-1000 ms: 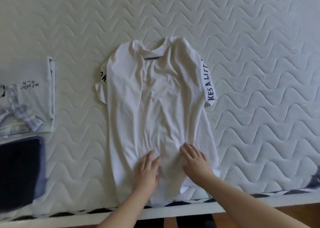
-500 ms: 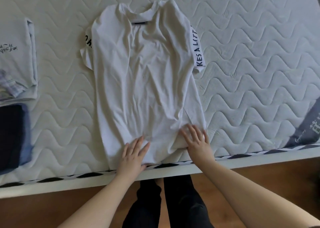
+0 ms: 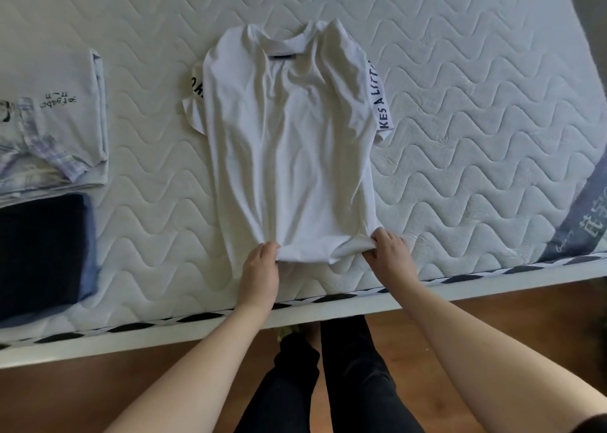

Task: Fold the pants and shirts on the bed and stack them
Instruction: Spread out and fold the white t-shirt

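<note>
Both hands have gone from lying flat on the shirt [image 3: 289, 143] to gripping its bottom hem, which is now bunched and lifted a little off the bed [image 3: 460, 110]. At 6 o'clock the left hand [image 3: 259, 275] pinches the hem's left part; the right hand [image 3: 389, 252] curls round the right corner. At 9 o'clock lies a folded shirt [image 3: 56, 120], with what looks like folded dark pants [image 3: 39, 252] just below it.

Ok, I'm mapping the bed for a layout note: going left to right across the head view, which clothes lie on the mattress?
Folded dark garment and folded light shirt at far left (overlapping in order) → white T-shirt, its hem held by both hands.
</note>
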A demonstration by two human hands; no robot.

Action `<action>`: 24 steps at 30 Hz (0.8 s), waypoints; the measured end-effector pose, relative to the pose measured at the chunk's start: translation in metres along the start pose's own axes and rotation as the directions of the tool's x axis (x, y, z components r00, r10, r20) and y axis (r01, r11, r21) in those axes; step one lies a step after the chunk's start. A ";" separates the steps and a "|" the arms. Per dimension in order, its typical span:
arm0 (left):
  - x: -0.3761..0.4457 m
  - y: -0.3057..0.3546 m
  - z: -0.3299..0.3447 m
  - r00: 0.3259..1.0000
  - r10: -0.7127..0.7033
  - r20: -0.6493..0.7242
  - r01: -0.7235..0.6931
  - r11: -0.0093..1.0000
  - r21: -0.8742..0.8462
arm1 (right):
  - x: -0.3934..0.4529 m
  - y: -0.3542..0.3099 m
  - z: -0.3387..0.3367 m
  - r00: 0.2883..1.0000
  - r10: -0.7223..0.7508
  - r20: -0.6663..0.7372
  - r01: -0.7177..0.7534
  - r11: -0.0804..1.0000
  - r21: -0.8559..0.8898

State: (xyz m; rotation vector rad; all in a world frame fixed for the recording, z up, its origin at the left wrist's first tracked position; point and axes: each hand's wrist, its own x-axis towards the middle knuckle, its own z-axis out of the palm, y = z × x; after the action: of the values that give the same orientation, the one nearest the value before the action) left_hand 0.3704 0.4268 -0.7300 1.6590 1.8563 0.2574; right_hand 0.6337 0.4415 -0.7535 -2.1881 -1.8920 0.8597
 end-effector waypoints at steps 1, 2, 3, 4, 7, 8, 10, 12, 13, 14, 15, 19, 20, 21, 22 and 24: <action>0.001 0.000 -0.004 1.000 0.009 -0.005 -0.009 1.000 0.006 | -0.002 -0.003 -0.002 1.000 0.019 -0.004 -0.019 1.000 0.022; 0.002 0.000 -0.009 0.999 0.031 -0.010 -0.031 0.999 0.031 | -0.003 -0.005 -0.003 0.999 0.048 -0.012 -0.047 0.998 0.049; 0.003 -0.001 -0.013 0.998 0.061 -0.018 -0.060 0.996 0.062 | -0.005 -0.007 -0.004 0.996 0.092 -0.020 -0.090 0.992 0.083; 0.004 -0.003 -0.018 0.996 0.087 -0.024 -0.084 0.992 0.097 | -0.006 -0.007 -0.004 0.988 0.150 -0.022 -0.146 0.981 0.127; 0.006 -0.012 -0.028 0.992 0.129 0.000 -0.125 0.965 0.229 | -0.015 -0.002 -0.002 0.934 0.354 -0.033 -0.331 0.900 0.284; 0.005 -0.016 -0.029 0.989 0.147 0.004 -0.142 0.947 0.289 | -0.019 0.003 -0.002 0.910 0.414 -0.028 -0.382 0.862 0.332; 0.001 -0.022 -0.030 0.980 0.198 -0.009 -0.180 0.908 0.378 | -0.029 0.013 -0.002 0.866 0.500 0.022 -0.459 0.776 0.434; -0.005 -0.029 -0.028 0.976 0.213 -0.043 -0.180 0.906 0.382 | -0.037 0.023 -0.001 0.828 0.554 0.089 -0.524 0.706 0.477; -0.007 -0.032 -0.026 0.977 0.205 -0.061 -0.170 0.920 0.354 | -0.040 0.028 -0.001 0.814 0.572 0.098 -0.550 0.705 0.448; -0.009 -0.035 -0.023 0.981 0.181 -0.072 -0.151 0.939 0.309 | -0.043 0.032 0.000 0.806 0.584 0.097 -0.569 0.718 0.402; -0.011 -0.037 -0.021 0.988 0.138 -0.074 -0.115 0.961 0.251 | -0.045 0.035 0.001 0.806 0.585 0.088 -0.574 0.738 0.355; -0.022 -0.043 -0.011 0.995 -0.081 -0.059 0.082 0.997 0.011 | -0.048 0.033 0.007 0.884 0.467 -0.016 -0.464 0.881 0.097; -0.025 -0.044 -0.010 0.993 -0.107 -0.047 0.106 0.994 -0.003 | -0.048 0.031 0.009 0.907 0.418 -0.051 -0.418 0.908 0.000; -0.027 -0.044 -0.010 0.993 -0.116 -0.032 0.116 0.993 0.012 | -0.047 0.028 0.010 0.923 0.377 -0.073 -0.382 0.922 -0.070; -0.030 -0.045 -0.012 0.994 -0.110 -0.021 0.111 0.992 0.053 | -0.046 0.024 0.011 0.938 0.339 -0.073 -0.346 0.932 -0.112; -0.033 -0.047 -0.015 0.997 -0.079 -0.009 0.080 0.989 0.126 | -0.043 0.018 0.014 0.971 0.236 -0.034 -0.239 0.954 -0.179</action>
State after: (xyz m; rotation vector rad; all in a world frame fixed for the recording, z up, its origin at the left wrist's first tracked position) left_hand 0.3237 0.3905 -0.7326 1.6635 1.9721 0.1120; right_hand 0.6407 0.3936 -0.7588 -2.5648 -1.7911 0.7287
